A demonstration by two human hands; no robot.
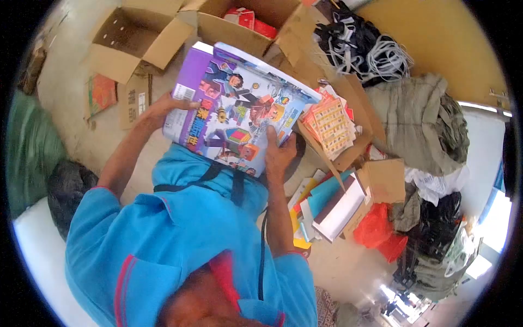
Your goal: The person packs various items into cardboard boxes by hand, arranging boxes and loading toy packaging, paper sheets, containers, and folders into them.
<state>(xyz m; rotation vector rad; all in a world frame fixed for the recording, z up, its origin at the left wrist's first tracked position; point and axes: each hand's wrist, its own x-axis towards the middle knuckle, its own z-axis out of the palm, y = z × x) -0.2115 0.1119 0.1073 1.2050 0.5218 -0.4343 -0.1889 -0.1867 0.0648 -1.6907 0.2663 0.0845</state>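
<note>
At nine and four o'clock, left hand (162, 107) and right hand (280, 154) fingers are gripping the illustrated package (234, 111), long axis slanting ten-to-four.

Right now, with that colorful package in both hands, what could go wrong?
The package might slip if the left hand or right hand loosens, since they hold it near opposite sides. Moving it farther right could also knock the loose printed sheets in the open carton close by.
</note>
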